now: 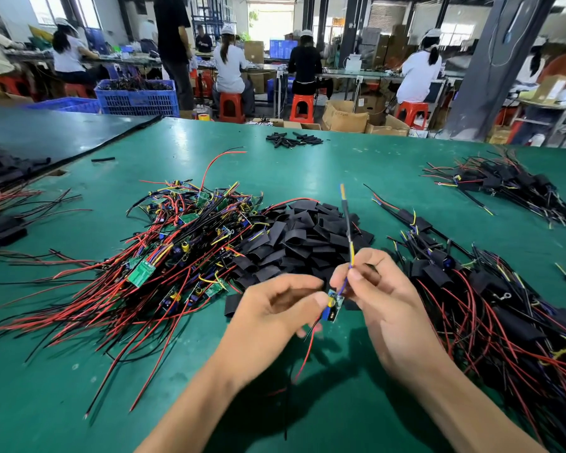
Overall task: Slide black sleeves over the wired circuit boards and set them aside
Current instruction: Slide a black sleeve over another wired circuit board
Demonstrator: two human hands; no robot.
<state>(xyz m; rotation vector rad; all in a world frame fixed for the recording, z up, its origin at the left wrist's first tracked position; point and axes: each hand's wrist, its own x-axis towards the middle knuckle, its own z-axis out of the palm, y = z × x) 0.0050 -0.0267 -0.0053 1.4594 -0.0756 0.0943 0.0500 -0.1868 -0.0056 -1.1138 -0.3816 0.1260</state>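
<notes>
Green bench, left hand pinching wired board, right hand pinching its wires, left fingertips blurred.

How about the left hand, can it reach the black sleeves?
Probably yes: the sleeves lie just past the left hand, nothing between. But it pinches the board, so it must let go first.

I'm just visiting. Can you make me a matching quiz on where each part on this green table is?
1 bare wired boards
2 empty black sleeves
3 sleeved boards
4 single wired board

A held by left hand and right hand
B heap right of the hands
C heap left of the sleeves
D heap just beyond the hands

Pairs: 1-C, 2-D, 3-B, 4-A
</notes>
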